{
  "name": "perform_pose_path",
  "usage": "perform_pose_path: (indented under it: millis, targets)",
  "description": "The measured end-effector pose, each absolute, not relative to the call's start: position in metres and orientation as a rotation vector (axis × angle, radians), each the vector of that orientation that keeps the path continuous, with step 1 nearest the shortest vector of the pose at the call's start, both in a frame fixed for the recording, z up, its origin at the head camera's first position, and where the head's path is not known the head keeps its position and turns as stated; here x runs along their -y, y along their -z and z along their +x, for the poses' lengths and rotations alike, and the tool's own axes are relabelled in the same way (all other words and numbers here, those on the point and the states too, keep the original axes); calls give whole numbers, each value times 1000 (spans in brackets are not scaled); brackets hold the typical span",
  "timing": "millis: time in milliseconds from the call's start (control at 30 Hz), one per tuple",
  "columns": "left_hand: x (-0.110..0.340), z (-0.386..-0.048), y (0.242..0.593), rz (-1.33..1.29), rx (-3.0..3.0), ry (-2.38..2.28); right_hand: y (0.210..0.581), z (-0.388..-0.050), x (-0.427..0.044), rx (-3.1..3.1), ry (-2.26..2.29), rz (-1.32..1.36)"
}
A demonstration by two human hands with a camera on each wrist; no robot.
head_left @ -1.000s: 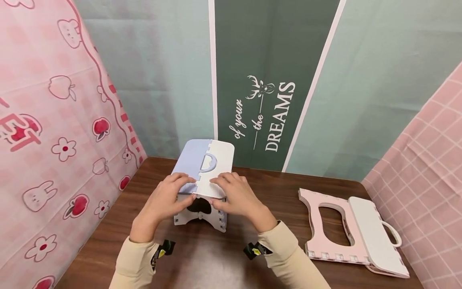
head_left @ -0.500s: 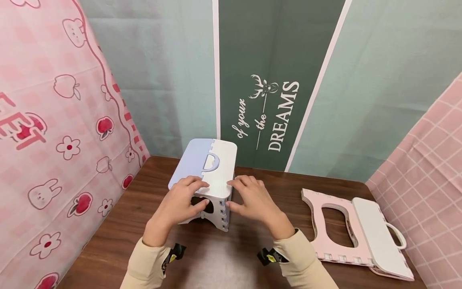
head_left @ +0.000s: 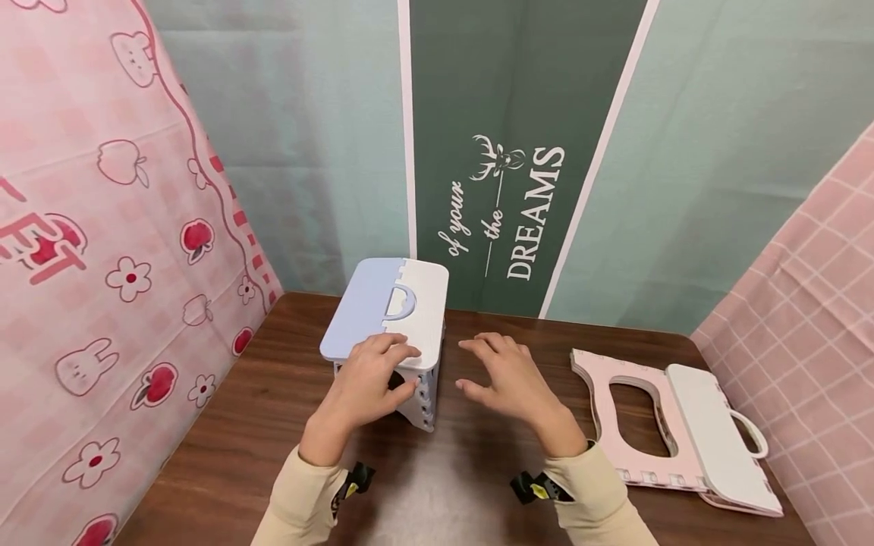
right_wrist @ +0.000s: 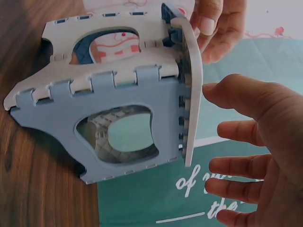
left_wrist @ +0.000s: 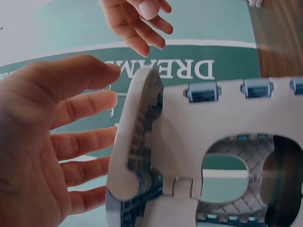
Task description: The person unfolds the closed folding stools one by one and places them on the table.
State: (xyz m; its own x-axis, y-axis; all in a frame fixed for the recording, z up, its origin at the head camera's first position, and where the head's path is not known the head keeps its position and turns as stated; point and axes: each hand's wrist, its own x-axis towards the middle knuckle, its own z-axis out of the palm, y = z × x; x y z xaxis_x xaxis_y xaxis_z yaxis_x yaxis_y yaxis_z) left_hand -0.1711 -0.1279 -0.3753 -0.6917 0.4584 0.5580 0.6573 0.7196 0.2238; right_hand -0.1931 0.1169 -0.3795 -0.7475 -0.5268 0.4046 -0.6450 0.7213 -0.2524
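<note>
A blue-and-white folding step stool [head_left: 423, 311] stands unfolded on the table, a blue carry handle lying flat in its top. Over the near edge of the seat hovers my left hand [head_left: 369, 379], fingers loosely bent and gripping nothing; whether a fingertip touches the seat I cannot tell. Off to the right of the stool my right hand [head_left: 512, 379] is held in the air with relaxed fingers, apart from it. In the right wrist view the stool's blue side panel [right_wrist: 47, 116] shows an oval opening. The left wrist view shows its white end panel [left_wrist: 180, 127].
A pink-and-white folding stool [head_left: 717, 432] lies folded flat on the right of the brown wooden table [head_left: 232, 409]. Hanging cloths surround the table: a green one [head_left: 328, 152] behind, a pink patterned one [head_left: 164, 318] at left and a pink checked one [head_left: 806, 326] at right.
Both hands have shifted right across the stool. The right hand has come away from the seat, and the left now lies over the seat's white half. The stool has turned slightly.
</note>
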Motion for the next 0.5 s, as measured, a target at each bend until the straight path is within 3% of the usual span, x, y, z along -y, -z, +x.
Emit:
perform_pose_path:
  millis: [500]
  targets:
    - [98,-175,371,-926,2470,541,389,-189,-157,2665,-576,774]
